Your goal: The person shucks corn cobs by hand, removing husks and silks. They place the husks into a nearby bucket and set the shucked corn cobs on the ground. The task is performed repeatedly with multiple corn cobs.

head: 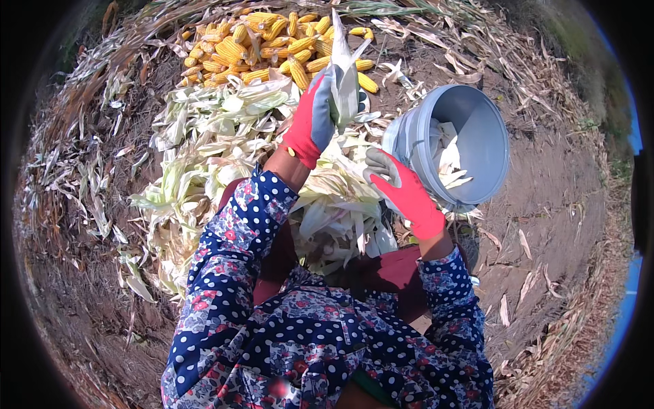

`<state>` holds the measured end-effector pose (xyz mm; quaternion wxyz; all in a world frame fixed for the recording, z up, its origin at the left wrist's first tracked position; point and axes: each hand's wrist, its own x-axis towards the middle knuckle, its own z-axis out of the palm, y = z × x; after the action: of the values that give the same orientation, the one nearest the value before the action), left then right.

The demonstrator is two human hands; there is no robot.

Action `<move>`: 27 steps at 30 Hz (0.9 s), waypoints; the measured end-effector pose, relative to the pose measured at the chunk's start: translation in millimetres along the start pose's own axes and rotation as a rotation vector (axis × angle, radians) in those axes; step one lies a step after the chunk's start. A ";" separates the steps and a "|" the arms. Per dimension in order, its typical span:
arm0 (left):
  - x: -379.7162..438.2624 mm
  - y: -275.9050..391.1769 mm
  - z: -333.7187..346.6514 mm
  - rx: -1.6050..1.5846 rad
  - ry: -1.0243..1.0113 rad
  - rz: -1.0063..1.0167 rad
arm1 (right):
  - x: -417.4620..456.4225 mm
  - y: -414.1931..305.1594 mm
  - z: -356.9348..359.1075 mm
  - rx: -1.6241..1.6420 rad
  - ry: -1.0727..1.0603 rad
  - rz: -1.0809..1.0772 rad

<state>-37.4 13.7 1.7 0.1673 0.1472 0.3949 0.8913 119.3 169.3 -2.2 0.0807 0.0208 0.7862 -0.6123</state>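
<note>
My left hand, in a red and grey work glove, grips an ear of corn in its pale husk. The husk's tip points away from me, over the edge of a pile of bare yellow corn cobs. Nothing shows in my right hand, gloved the same way; it hangs apart from the ear, its thumb and fingers spread, just left of a grey bucket. Loose stripped husks lie heaped beneath and between my hands.
The bucket leans over with its mouth tipped to the right, and some pale husks sit inside it. Dry corn stalks and leaves cover the ground at left and along the far edge. Brown soil with scattered leaf scraps stretches off to the right.
</note>
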 end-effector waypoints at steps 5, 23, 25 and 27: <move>-28.4 -13.9 27.9 -0.022 0.013 -0.078 | 9.4 2.0 9.0 -0.073 0.419 -0.249; -34.8 -19.1 13.8 -0.452 0.052 -0.305 | 35.1 -27.5 24.4 1.111 -0.148 -0.146; -27.7 -14.7 14.9 -0.469 -0.011 -0.301 | 36.0 -16.2 13.9 1.040 -0.362 -0.047; -34.1 -0.1 14.5 -0.361 -0.168 -0.294 | 29.1 -16.8 9.1 0.557 -0.364 0.039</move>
<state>-0.9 9.1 6.6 0.3512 0.1296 0.2312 0.8980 89.4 154.4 7.4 0.2227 -0.0526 0.5606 -0.7958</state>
